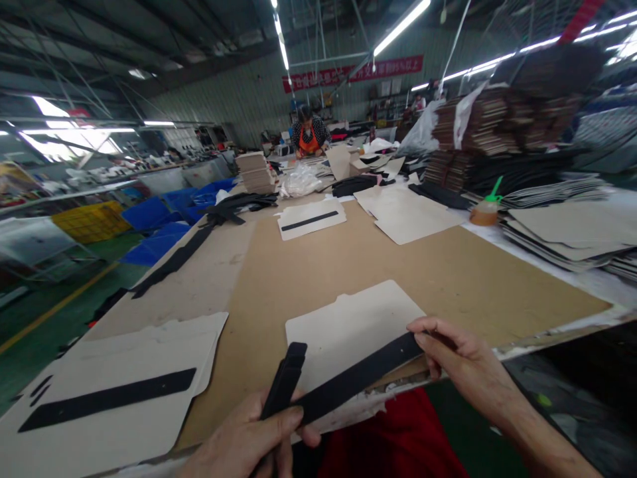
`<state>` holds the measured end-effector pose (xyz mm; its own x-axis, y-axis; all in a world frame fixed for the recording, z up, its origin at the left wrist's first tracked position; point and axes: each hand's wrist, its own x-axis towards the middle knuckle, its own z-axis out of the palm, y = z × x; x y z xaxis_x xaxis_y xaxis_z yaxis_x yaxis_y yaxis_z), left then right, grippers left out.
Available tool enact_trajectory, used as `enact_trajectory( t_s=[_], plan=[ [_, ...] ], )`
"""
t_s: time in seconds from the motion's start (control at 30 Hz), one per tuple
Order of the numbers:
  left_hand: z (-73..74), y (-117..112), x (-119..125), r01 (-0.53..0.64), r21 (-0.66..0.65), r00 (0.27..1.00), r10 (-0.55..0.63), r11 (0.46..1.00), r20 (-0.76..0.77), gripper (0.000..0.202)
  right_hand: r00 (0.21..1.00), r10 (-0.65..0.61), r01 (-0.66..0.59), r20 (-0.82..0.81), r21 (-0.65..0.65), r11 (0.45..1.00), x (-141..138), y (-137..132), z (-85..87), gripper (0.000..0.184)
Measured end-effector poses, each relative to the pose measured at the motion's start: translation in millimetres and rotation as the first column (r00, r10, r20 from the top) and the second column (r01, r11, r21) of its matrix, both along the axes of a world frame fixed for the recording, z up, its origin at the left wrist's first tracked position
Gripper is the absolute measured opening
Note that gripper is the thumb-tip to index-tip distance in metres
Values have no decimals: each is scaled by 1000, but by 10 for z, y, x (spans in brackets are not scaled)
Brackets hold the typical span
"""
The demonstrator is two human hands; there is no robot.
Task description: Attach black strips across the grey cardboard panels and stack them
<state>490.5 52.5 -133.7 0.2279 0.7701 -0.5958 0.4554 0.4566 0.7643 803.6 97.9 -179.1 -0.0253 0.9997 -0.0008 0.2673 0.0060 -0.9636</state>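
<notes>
My left hand (pixel 259 425) is closed around a small bundle of black strips (pixel 286 378). Between its thumb and fingers it also pinches the near end of a single long black strip (pixel 361 375). That strip's far end is pinched by my right hand (pixel 448 345), so it stretches at a slant between both hands. Behind the strip lies a pale cut panel (pixel 353 315) on the brown board, partly hidden by it. At the left, several overlapping pale panels (pixel 124 345) bear another black strip (pixel 114 397) lying across them.
Farther back, a pale panel (pixel 312 228) carries a black strip, and more panels (pixel 408 209) lie to its right. A glue bottle with a green nozzle (pixel 486 209) stands near stacked panels (pixel 582 229). A co-worker in an orange apron (pixel 309 141) is at the far end.
</notes>
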Motion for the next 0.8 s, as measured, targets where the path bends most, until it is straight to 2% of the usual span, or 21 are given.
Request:
enact_trajectory(
  t_s=[0.1,0.17,0.23,0.43,0.6,0.8],
  plan=[
    [-88,-26,-26,-36,73,990,45,997,-133,53,998,63,-63,31,-11,998,80,5,-9,30],
    [-91,-41,-9,-55,130,960,89,990,-267,49,992,106,-102,73,-60,993,124,16,25,29],
    [-58,-28,27,-73,211,930,143,975,-338,44,984,112,-100,135,-93,991,158,61,84,29],
    [13,178,165,-111,384,896,259,917,-360,42,943,38,-43,331,8,999,187,446,191,22],
    [47,296,323,-165,407,875,324,898,-359,45,916,51,-43,398,-29,999,152,728,98,20],
    [-19,372,347,-134,440,860,325,888,-393,42,900,6,2,437,-19,1000,136,818,13,18]
  ],
)
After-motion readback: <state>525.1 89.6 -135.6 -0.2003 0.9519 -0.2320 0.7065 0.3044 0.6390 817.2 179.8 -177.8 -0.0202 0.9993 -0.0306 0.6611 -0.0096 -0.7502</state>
